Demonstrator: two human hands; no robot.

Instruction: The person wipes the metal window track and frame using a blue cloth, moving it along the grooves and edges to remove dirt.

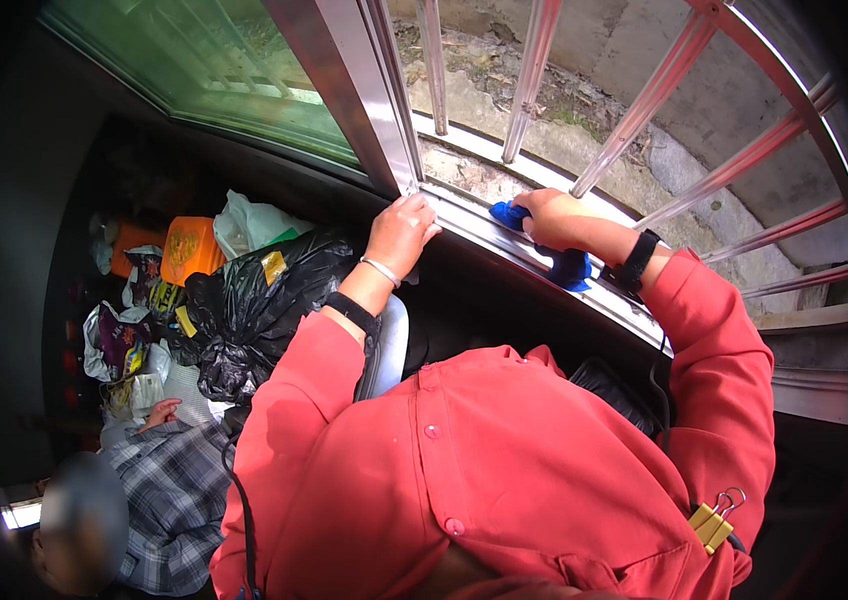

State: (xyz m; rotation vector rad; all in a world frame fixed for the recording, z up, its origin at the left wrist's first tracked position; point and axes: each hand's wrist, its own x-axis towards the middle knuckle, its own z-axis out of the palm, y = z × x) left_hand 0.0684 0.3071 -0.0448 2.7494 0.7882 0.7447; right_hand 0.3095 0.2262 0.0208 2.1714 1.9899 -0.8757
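My right hand (pixel 555 217) holds a blue cloth (pixel 572 268) against the metal track of the window sill (pixel 469 217). Part of the cloth shows past my fingertips, and another part hangs below my palm over the inner edge. At the near corner of the window frame (pixel 394 150), my left hand (pixel 403 231) rests with bent fingers by the end of the track. Its fingertips are partly hidden, so whether it grips the frame is unclear.
Metal bars (pixel 529 82) stand outside the window, before a rough concrete wall. A green-tinted pane (pixel 244 82) fills the left. Below lie a black plastic bag (pixel 274 300), an orange container (pixel 191 250) and packets. A person in a plaid shirt (pixel 176 502) is at lower left.
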